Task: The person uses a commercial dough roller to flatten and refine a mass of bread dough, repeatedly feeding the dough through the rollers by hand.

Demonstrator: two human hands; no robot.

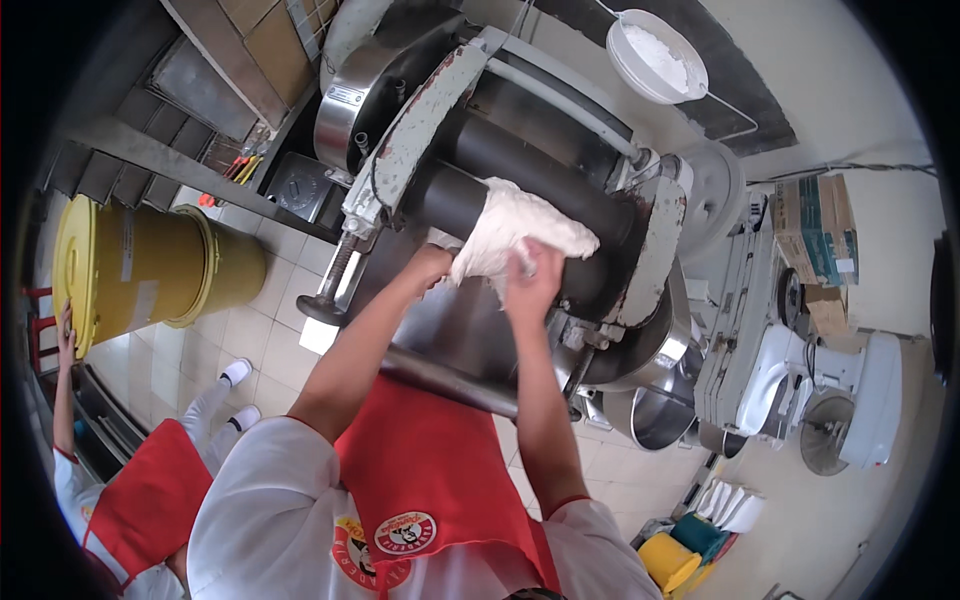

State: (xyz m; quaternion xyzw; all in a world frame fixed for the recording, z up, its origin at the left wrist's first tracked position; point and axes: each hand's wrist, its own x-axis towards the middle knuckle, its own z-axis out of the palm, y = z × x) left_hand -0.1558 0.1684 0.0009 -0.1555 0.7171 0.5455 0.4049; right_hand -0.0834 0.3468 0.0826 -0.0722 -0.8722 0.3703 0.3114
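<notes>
A ragged, pale slab of dough (525, 222) lies draped over the dark rollers of a dough roller machine (650, 250). My left hand (430, 265) is closed on the dough's lower left edge, its fingertips partly hidden. At the dough's near side, my right hand (535, 278) grips a fold, thumb and fingers bent around it. Both arms reach forward over the steel tray (420, 325) in front of the rollers. A loose flap of dough hangs down between my hands.
At the machine's left side sticks out a threaded crank handle (322, 308). Yellow bins (140, 265) stand on the left, where a co-worker in a red apron (150, 490) reaches toward them. A white bowl of flour (655, 58) hangs upper right; a stand mixer (865, 400) is at right.
</notes>
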